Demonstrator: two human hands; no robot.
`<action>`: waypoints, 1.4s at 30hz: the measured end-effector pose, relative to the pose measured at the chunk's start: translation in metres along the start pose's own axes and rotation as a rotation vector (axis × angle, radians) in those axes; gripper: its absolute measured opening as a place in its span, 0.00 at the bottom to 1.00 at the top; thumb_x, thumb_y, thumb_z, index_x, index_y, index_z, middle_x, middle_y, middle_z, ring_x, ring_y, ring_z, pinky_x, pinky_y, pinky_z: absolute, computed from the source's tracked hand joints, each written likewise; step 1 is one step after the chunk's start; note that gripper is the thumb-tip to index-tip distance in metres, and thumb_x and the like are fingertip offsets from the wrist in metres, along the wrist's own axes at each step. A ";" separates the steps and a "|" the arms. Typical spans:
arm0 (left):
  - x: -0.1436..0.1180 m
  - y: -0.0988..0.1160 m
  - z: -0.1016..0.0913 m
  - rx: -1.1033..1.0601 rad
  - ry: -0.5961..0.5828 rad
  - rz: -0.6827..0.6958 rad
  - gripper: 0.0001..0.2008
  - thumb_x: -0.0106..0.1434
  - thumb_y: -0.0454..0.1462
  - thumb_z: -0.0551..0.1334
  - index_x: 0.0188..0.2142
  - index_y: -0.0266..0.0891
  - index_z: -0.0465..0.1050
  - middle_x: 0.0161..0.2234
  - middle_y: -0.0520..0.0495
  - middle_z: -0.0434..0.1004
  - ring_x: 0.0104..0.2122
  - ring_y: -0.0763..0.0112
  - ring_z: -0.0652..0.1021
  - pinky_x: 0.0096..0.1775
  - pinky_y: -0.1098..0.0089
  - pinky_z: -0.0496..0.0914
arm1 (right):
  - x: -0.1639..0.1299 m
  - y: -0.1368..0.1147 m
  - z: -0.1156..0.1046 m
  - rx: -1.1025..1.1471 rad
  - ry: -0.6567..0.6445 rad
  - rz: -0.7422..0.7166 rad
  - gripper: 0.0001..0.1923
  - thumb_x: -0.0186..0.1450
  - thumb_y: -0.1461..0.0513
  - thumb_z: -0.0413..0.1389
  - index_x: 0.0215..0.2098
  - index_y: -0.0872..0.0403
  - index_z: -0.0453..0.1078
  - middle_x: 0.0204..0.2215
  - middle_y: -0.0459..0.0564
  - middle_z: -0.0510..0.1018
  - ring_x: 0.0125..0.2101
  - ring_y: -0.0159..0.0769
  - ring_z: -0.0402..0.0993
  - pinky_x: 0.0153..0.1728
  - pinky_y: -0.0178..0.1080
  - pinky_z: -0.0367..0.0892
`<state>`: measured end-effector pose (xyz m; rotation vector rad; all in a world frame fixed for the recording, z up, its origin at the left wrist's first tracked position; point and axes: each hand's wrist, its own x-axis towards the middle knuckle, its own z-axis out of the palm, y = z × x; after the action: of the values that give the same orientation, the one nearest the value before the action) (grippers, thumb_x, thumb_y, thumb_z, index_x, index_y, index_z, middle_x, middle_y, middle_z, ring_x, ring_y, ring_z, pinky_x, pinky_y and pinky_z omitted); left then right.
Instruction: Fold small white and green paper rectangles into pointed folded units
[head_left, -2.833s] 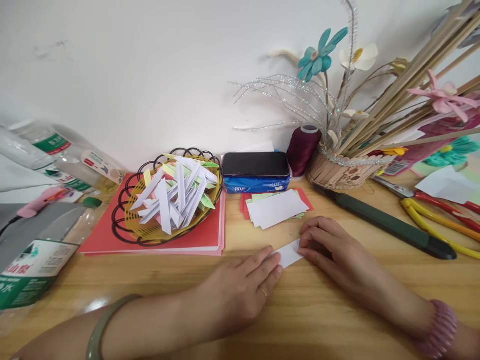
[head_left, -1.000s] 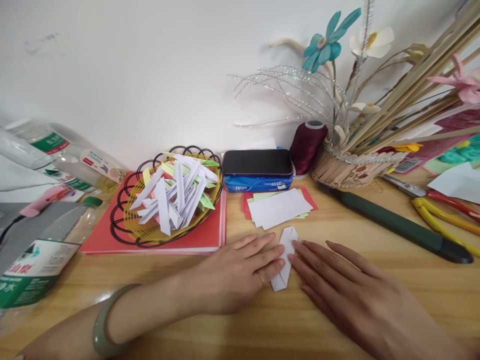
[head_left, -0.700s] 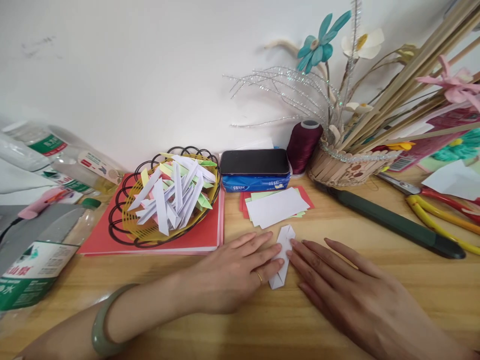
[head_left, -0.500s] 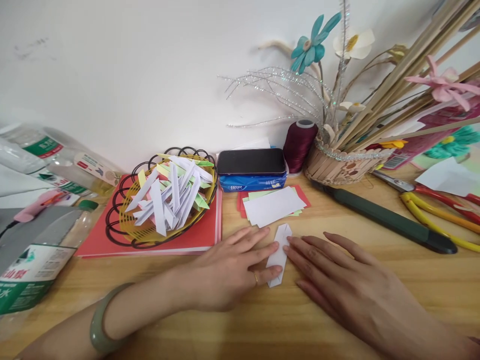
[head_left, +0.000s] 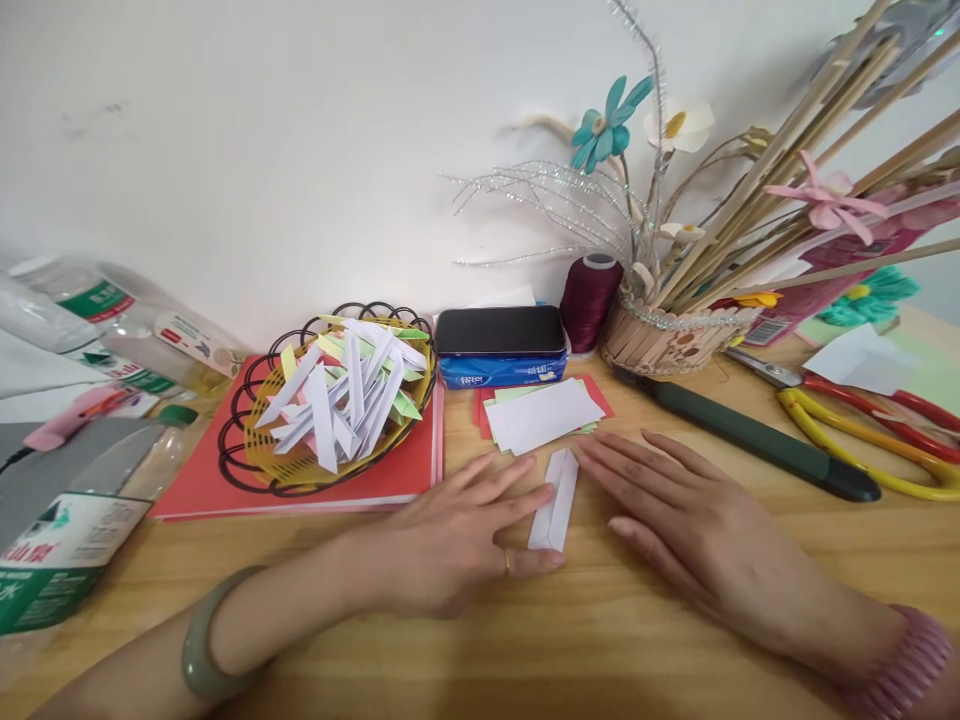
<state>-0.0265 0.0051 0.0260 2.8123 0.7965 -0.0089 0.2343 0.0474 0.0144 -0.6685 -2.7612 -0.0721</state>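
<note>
Pressing flat on the light wooden tabletop, both hands frame a narrow folded strip of white paper that lies between them, near the table's middle. The left hand lies palm down with fingers spread, fingertips touching the strip's left edge and lower end, gripping nothing. The right hand is flat too, fingers stretched out, its fingertips just at the strip's upper right side. Just behind the strip sits a small stack of white, green and red paper rectangles. To the left, a yellow woven basket with black wire loops holds many folded paper strips, resting on red card sheets.
</note>
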 end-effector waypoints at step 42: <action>0.004 0.035 0.017 0.309 0.593 0.012 0.10 0.63 0.31 0.55 0.41 0.29 0.71 0.29 0.45 0.77 0.32 0.68 0.78 0.31 0.73 0.71 | -0.001 -0.012 -0.004 -0.045 0.212 -0.088 0.07 0.64 0.65 0.53 0.29 0.57 0.70 0.27 0.51 0.77 0.31 0.38 0.73 0.39 0.43 0.66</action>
<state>-0.0038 -0.0257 0.0164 3.1447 0.9602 0.8003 0.2306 0.0354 0.0187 -0.5176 -2.5894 -0.2118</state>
